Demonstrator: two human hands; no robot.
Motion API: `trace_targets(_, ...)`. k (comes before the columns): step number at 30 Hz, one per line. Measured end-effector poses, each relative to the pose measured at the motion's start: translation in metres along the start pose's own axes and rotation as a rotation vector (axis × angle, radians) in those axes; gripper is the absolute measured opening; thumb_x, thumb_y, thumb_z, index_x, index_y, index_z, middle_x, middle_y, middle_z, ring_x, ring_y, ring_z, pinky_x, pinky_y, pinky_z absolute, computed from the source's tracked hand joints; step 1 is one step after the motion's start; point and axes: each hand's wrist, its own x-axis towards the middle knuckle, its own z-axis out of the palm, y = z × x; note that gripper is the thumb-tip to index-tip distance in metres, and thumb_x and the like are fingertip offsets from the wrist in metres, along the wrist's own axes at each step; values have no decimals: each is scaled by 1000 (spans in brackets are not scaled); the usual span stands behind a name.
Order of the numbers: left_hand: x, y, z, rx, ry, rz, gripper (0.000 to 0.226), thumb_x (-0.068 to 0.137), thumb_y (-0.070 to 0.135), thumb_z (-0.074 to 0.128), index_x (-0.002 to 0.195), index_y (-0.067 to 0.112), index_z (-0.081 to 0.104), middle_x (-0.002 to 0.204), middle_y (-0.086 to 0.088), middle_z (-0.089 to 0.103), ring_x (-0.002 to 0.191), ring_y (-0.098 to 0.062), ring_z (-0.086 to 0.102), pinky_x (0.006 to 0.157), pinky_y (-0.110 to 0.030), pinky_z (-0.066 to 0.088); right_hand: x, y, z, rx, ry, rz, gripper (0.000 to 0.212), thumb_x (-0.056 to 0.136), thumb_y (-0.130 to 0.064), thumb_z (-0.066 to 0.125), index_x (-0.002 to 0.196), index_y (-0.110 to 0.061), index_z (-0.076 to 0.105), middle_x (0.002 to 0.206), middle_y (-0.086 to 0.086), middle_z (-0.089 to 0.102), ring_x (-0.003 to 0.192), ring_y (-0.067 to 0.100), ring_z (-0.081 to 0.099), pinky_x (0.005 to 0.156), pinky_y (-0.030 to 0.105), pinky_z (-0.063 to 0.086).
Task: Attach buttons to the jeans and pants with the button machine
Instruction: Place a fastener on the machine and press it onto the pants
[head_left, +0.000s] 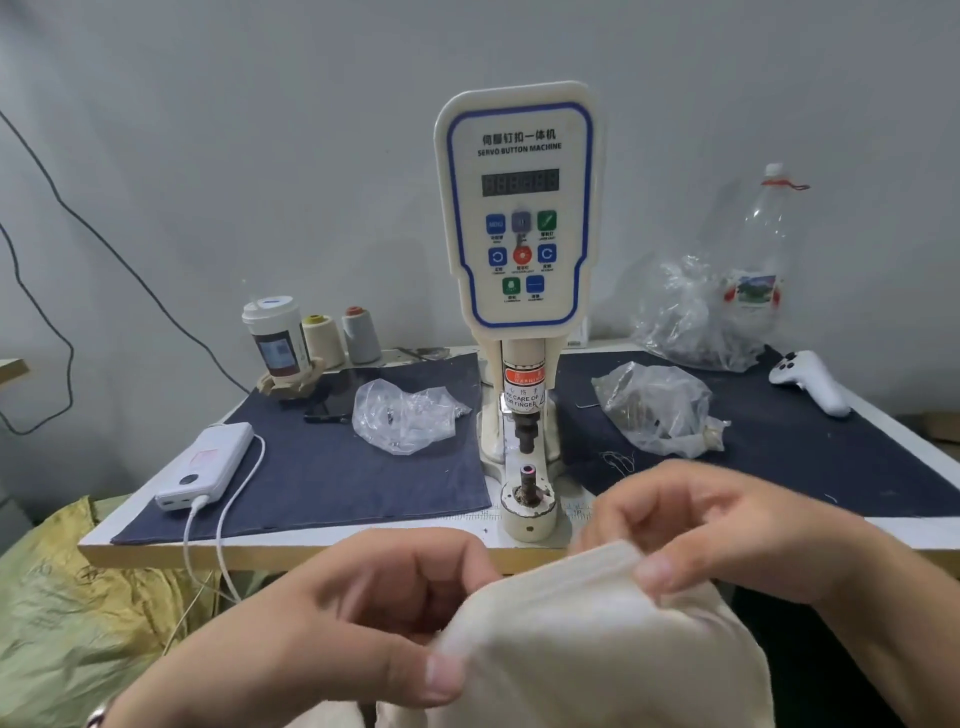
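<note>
The white servo button machine (519, 218) stands upright at the middle of the table, its lower die post (528, 480) bare at the front edge. In front of the table I hold cream-coloured pants (582, 639). My left hand (343, 618) pinches the cloth's left edge between thumb and curled fingers. My right hand (717, 535) grips the top fold at the right, thumb on the cloth. Two clear plastic bags, one left (405, 415) and one right (660, 410) of the machine, lie on the dark mat; small parts show inside them.
A white power bank (208, 465) with its cable lies at the table's left front. A cup (275, 338) and two thread cones (343, 335) stand at the back left. At the back right are a plastic bottle (763, 244), another bag and a white controller (810, 382).
</note>
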Motion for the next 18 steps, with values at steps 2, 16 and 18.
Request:
trace_targets(2, 1, -9, -6, -35, 14, 34, 15, 86, 7, 68, 99, 8, 60, 96, -11, 56, 88, -24, 52, 75, -30, 40, -4, -4, -5, 137, 32, -93, 13, 83, -15, 69, 83, -4, 62, 82, 16, 55, 77, 29, 51, 71, 32, 43)
trace_targets(16, 80, -85, -79, -155, 637, 27, 17, 77, 25, 68, 65, 19, 57, 62, 1, 50, 50, -10, 47, 46, -18, 38, 51, 71, -43, 402, 596, 76, 14, 76, -9, 62, 64, -10, 54, 57, 3, 44, 49, 13, 42, 45, 22, 36)
trace_targets(18, 89, -91, -90, -138, 674, -12, 18, 75, 25, 67, 62, 19, 56, 58, 2, 48, 47, -9, 45, 43, -18, 36, 57, 82, -49, 412, 644, 87, 17, 80, -10, 57, 64, -9, 51, 58, 5, 37, 51, 14, 37, 47, 24, 32)
